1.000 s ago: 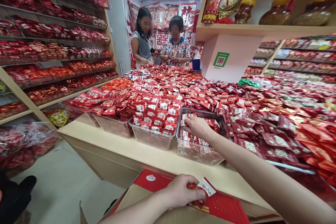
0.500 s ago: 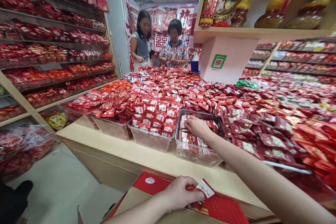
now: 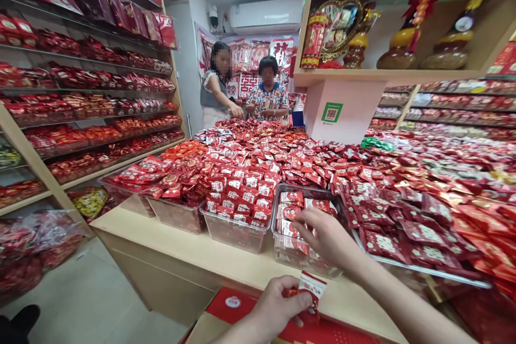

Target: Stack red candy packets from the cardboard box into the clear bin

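My left hand is closed on a small red-and-white packet, pinched between thumb and fingers above a cardboard box with a red top. Over the front part of a clear plastic bin hovers my right hand. Its fingers are bent and apart, with nothing visible in them. Inside that bin lie red-and-white packets in rows, partly covered by my right hand. To its left stands another clear bin, heaped with red packets.
A pale wooden counter edge runs in front of the bins. Dark red packets fill the bin at right. A shelf unit overhangs the counter. Two people stand at the far end. Stocked shelves line the left wall.
My right hand has drawn back from the packets toward me, its fingers parting. The packet in my left hand is more upright. The view has tilted up; one far person now reaches over the counter.
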`<state>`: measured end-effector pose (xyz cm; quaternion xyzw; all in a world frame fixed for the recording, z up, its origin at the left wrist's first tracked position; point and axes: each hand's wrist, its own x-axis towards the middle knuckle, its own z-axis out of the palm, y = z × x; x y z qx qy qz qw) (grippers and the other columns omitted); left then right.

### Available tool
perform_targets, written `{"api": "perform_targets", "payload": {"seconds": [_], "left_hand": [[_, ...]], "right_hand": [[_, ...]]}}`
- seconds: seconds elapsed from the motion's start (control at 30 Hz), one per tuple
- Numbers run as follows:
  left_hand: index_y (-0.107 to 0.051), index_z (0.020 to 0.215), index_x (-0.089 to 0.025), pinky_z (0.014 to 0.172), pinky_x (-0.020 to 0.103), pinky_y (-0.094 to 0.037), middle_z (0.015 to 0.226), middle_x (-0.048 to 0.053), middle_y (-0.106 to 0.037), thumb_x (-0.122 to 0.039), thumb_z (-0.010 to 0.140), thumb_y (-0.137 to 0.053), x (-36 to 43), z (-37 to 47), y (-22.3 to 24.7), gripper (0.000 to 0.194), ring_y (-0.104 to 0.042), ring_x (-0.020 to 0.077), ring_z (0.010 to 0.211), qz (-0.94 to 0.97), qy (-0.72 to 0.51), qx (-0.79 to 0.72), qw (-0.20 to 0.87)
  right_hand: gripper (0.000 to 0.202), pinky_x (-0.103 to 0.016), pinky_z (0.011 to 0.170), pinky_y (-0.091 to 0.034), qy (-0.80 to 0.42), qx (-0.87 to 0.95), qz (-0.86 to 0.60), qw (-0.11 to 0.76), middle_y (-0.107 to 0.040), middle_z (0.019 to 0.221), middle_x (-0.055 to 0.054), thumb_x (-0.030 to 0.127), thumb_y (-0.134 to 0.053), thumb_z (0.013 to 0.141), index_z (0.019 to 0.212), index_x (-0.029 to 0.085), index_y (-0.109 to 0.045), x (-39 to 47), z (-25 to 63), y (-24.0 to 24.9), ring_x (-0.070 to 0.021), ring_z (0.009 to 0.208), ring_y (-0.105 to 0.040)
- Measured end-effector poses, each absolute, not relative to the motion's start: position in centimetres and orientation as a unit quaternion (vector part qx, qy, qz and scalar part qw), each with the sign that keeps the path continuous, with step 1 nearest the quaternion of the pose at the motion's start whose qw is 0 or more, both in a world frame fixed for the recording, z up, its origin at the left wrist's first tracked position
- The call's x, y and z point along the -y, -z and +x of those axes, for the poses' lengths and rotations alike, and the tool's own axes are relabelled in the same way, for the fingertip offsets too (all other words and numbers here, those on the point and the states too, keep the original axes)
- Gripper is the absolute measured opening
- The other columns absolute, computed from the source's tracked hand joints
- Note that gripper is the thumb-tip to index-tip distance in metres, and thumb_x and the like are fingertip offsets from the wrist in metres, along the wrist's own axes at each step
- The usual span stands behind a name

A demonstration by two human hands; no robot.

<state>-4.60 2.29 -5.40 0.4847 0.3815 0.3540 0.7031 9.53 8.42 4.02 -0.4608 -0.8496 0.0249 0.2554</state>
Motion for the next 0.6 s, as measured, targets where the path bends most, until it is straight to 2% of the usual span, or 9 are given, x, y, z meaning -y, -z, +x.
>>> {"api": "perform_targets", "payload": {"seconds": [0.07, 0.13, 0.3, 0.43, 0.6], "left_hand": [[-0.06, 0.088, -0.009, 0.05, 0.02, -0.041, 0.075, 0.009, -0.063, -0.042, 0.063, -0.062, -2.2, -4.7, 4.9, 0.041, -0.058, 0.0156, 0.066, 0.482, -0.368, -0.359, 0.709], [-0.061, 0.088, -0.01, 0.052, 0.02, -0.042, 0.075, 0.008, -0.063, -0.04, 0.066, -0.061, -2.1, -4.8, 4.7, 0.037, -0.057, 0.0151, 0.068, 0.485, -0.375, -0.342, 0.712], [-0.06, 0.086, -0.009, 0.052, 0.021, -0.043, 0.071, 0.006, -0.061, -0.043, 0.069, -0.057, -1.8, -4.5, 4.9, 0.037, -0.056, 0.0124, 0.063, 0.492, -0.343, -0.345, 0.722], [-0.057, 0.092, -0.011, 0.052, 0.022, -0.044, 0.073, 0.005, -0.06, -0.044, 0.071, -0.054, -1.9, -4.4, 5.0, 0.039, -0.057, 0.0125, 0.062, 0.501, -0.322, -0.333, 0.731], [-0.059, 0.086, -0.01, 0.052, 0.019, -0.041, 0.069, 0.004, -0.059, -0.045, 0.073, -0.051, -2.3, -4.4, 4.7, 0.039, -0.055, 0.011, 0.061, 0.507, -0.339, -0.365, 0.703]], "right_hand": [[0.023, -0.028, 0.068, -0.041, -0.07, 0.826, -0.476, 0.294, -0.058, 0.084, -0.007, 0.035, -0.041, 0.08, 0.092, 0.023, -0.057, -4.3, 10.2, -2.4, -0.0186, 0.078, -0.053], [0.03, -0.03, 0.069, -0.043, -0.135, 0.772, -0.519, 0.342, -0.059, 0.09, -0.008, 0.038, -0.049, 0.075, 0.101, 0.024, -0.055, -1.0, 10.8, 0.0, -0.0209, 0.081, -0.053], [0.027, -0.025, 0.056, -0.043, -0.403, 0.631, -0.536, 0.39, -0.059, 0.065, -0.003, 0.044, -0.046, 0.076, 0.074, 0.02, -0.059, 1.3, 12.2, 3.9, -0.0156, 0.061, -0.053], [0.032, -0.022, 0.049, -0.039, -0.463, 0.521, -0.538, 0.475, -0.055, 0.057, 0.0, 0.048, -0.053, 0.069, 0.064, 0.017, -0.055, 0.5, 12.5, 3.9, -0.0107, 0.051, -0.048], [0.033, -0.021, 0.048, -0.036, -0.512, 0.487, -0.519, 0.48, -0.056, 0.059, -0.001, 0.048, -0.055, 0.068, 0.064, 0.015, -0.053, 0.3, 12.2, 4.0, -0.0083, 0.049, -0.045]]}}
